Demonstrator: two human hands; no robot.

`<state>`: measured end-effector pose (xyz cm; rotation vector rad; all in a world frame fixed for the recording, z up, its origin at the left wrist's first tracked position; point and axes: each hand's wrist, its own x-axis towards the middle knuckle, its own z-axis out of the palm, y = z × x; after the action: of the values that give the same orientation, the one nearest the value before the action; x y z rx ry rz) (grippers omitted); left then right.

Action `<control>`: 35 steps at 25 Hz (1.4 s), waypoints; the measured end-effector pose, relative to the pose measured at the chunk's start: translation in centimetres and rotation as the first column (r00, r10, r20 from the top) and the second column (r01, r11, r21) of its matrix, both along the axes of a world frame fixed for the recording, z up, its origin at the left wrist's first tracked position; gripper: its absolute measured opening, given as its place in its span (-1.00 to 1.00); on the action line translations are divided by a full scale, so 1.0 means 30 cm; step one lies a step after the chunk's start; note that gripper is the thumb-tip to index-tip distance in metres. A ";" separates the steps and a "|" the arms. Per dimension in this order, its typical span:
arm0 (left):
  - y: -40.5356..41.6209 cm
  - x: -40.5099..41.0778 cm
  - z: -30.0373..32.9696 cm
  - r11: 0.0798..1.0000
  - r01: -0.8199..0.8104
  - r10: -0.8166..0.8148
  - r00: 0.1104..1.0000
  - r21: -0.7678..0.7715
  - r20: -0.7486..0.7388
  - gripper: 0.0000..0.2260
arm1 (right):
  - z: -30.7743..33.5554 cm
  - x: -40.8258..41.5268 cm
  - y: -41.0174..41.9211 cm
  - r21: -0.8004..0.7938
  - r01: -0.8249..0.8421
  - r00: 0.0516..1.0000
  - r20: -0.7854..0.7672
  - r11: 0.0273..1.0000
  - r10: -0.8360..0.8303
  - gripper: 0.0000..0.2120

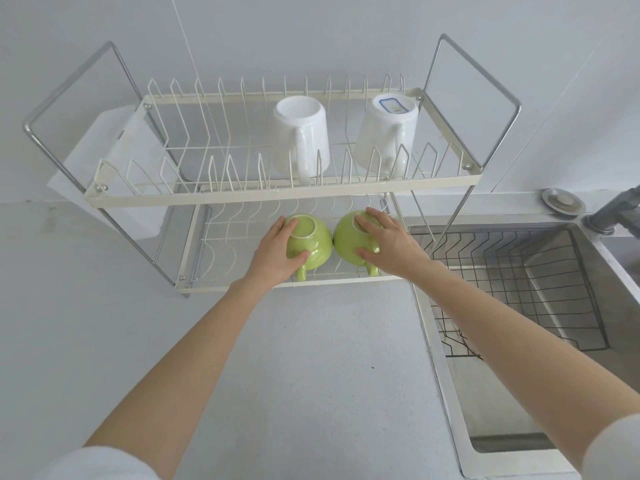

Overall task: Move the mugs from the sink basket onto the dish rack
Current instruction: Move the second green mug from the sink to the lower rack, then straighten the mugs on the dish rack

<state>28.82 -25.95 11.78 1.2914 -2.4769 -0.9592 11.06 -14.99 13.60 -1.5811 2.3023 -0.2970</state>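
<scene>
Two green mugs stand upside down on the lower tier of the cream wire dish rack (277, 194). My left hand (277, 251) grips the left green mug (313, 242) from above. My right hand (388, 242) grips the right green mug (346, 239) the same way. Both handles point toward me at the rack's front edge. On the upper tier, two white mugs stand upside down: one in the middle (304, 140) and one at the right (384, 133). The black wire sink basket (540, 278) at the right holds no mugs.
The steel sink (602, 306) lies to the right, with a grey faucet (616, 209) and a round drain stopper (562, 200) behind it. A white cloth (128, 157) hangs behind the rack's left end. Grey countertop (311, 358) stretches in front of the rack.
</scene>
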 end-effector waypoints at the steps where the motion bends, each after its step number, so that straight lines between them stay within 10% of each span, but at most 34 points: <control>1: 0.001 -0.001 0.000 1.000 0.001 -0.001 1.000 0.002 -0.001 -0.40 | -0.003 0.002 0.003 -0.003 0.004 1.000 0.001 1.000 -0.004 -0.39; 16: -0.007 0.001 0.031 0.999 0.047 -0.048 0.994 0.008 0.097 -0.36 | 0.007 0.032 0.039 0.001 -0.001 0.997 -0.080 1.000 0.001 -0.35; 23: 0.110 0.046 0.087 0.958 0.122 -0.041 0.953 -0.258 0.300 -0.39 | 0.042 0.081 0.148 -0.004 0.020 0.986 -0.167 1.000 -0.020 -0.32; 35: 0.308 0.141 0.349 0.879 0.158 -0.050 0.969 -0.451 0.242 -0.55 | 0.228 0.173 0.335 -0.144 -0.081 0.970 -0.239 0.986 0.045 -0.38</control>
<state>33.04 -16.70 22.26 1.1565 -2.7322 -0.1997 16.25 -4.93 20.44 -1.8508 2.4482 -0.2901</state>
